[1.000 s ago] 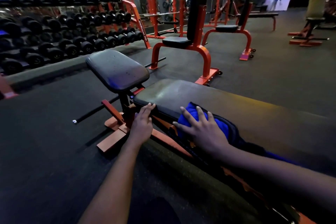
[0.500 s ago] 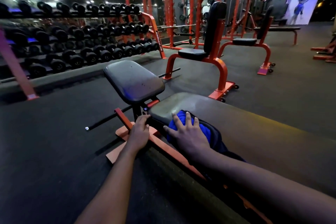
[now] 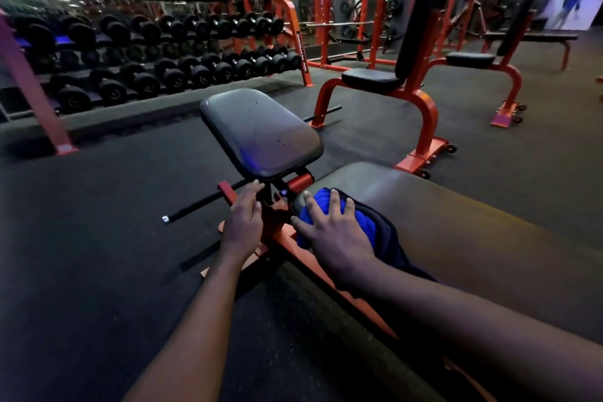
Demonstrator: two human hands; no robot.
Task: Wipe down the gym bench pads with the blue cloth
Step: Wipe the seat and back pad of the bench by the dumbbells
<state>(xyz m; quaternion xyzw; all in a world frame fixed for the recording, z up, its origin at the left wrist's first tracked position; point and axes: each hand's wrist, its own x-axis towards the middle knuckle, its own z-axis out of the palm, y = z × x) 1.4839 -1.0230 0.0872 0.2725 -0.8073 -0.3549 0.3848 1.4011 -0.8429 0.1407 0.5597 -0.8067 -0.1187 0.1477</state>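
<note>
Sliding forward since a second ago, the right hand point(image 3: 336, 238) is now pressing the blue cloth point(image 3: 321, 207) with spread, straight fingers onto the very end of the bench's long pad point(image 3: 440, 222), just beside the seat pad point(image 3: 261, 134). The left hand point(image 3: 243, 225) is reaching off that pad, fingers relaxed and holding nothing, at the orange frame point(image 3: 284, 237) beneath the seat pad. Behind, a dumbbell rack point(image 3: 163, 68) is lining the wall.

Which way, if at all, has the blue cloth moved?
Yes: the blue cloth, under the right hand, slid along the long pad to its end beside the seat pad.
</note>
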